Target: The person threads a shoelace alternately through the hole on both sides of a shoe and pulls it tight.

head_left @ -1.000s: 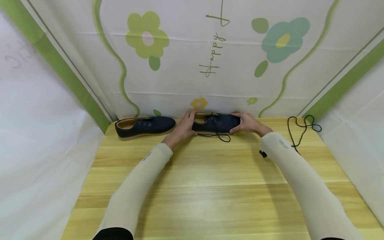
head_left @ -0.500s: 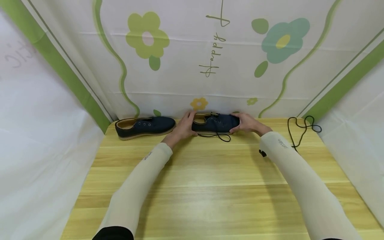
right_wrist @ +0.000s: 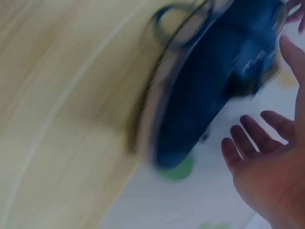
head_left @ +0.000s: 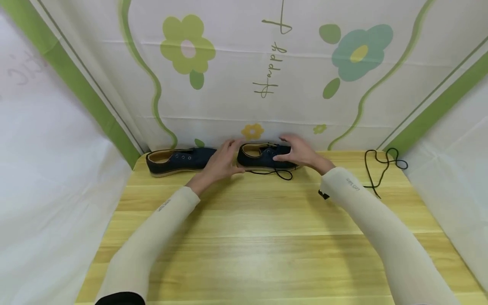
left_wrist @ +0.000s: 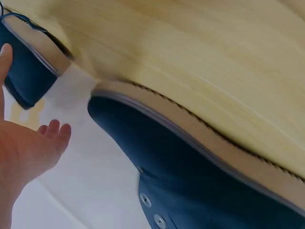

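Observation:
Two dark navy low shoes with tan soles stand end to end along the back wall, toes to the right. The right shoe [head_left: 249, 161] has a black lace in it, with a loop [right_wrist: 167, 21] lying beside the sole. No lace shows in the eyelets of the left shoe [head_left: 164, 163]. My left hand [head_left: 219, 165] is spread between the two shoes, off the laced shoe's heel, and covers part of the left shoe's toe in the head view. Over the laced shoe's front my right hand [head_left: 301, 152] has loosely spread fingers, which the right wrist view shows apart from the shoe.
A loose black shoelace [head_left: 375, 169] lies at the back right of the wooden tabletop [head_left: 251, 237]. A white cloth wall [head_left: 236, 84] with flowers stands right behind the shoes, and white side walls [head_left: 49, 169] flank the table.
The laced shoe has shifted slightly left. Both hands have let go of it: my left hand has drawn back leftward, and my right hand has moved left over the toe.

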The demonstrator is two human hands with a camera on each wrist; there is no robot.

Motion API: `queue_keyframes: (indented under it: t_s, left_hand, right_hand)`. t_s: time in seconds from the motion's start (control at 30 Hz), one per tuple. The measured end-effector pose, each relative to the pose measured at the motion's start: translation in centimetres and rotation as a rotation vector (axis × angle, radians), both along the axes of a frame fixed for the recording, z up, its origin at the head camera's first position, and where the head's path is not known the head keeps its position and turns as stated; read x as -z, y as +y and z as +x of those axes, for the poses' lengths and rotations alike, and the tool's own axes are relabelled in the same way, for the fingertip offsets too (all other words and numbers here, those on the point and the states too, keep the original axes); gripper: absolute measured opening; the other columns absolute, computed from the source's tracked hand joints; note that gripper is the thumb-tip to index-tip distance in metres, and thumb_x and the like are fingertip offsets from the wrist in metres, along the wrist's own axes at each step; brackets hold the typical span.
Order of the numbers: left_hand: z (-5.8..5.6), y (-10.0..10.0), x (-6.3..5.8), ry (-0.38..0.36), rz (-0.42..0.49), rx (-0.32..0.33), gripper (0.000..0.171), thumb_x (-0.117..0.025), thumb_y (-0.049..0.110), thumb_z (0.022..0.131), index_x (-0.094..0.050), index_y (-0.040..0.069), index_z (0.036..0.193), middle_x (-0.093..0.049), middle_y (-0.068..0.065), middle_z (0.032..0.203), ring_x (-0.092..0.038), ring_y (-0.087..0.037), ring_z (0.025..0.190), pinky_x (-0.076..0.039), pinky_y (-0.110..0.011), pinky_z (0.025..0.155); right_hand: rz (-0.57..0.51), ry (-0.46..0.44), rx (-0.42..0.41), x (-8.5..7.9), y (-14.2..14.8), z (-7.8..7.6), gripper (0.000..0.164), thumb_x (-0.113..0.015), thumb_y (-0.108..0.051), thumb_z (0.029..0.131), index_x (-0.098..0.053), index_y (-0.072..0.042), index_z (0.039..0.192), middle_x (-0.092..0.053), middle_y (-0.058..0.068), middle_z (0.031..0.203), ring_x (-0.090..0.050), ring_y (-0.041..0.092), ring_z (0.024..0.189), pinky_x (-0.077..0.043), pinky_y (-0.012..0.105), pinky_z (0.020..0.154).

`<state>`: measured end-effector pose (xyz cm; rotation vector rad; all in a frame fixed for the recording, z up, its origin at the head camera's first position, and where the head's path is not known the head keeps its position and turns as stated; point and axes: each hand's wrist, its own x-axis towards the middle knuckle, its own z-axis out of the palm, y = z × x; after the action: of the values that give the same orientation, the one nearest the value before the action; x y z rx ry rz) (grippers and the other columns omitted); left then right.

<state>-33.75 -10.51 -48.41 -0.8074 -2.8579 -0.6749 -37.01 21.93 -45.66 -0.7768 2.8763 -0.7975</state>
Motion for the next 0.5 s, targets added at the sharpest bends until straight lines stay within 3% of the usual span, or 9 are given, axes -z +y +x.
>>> queue_keyframes:
  t_s: [0.23,0.37,0.5]
  left_hand:
    - [2.4,-4.7,-1.4,0.113,-0.030,-0.048,0.109,-0.093,0.040,0.084,-0.029,0.007,0.165,-0.036,-0.024,0.162,-0.045,-0.043,0.142,-0.042,-0.061,0.114]
    - [4.0,-7.3,-2.4,0.171,0.005,-0.103,0.107,-0.095,0.037,0.081,-0.033,0.006,0.163,-0.039,-0.026,0.159,-0.048,-0.046,0.139,-0.044,-0.062,0.111]
    - [5.2,-10.3,-2.6,0.250,0.053,-0.134,0.111,-0.099,0.030,0.076,-0.035,0.004,0.162,-0.040,-0.027,0.157,-0.049,-0.047,0.137,-0.046,-0.061,0.109]
  right_hand:
    - [-0.025,0.111,-0.105,-1.7,-5.5,2.4,0.083,-0.086,-0.041,0.089,-0.053,0.004,0.151,-0.053,0.024,0.153,-0.045,0.042,0.145,-0.033,0.057,0.122]
    - [-0.037,0.143,-0.175,-2.5,-8.7,3.8,0.079,-0.085,-0.040,0.091,-0.055,0.001,0.151,-0.056,0.021,0.151,-0.049,0.039,0.142,-0.038,0.055,0.119]
    - [-0.037,0.147,-0.249,-2.5,-11.9,5.1,0.079,-0.082,-0.043,0.093,-0.052,-0.002,0.154,-0.054,0.018,0.154,-0.051,0.035,0.142,-0.041,0.052,0.118]
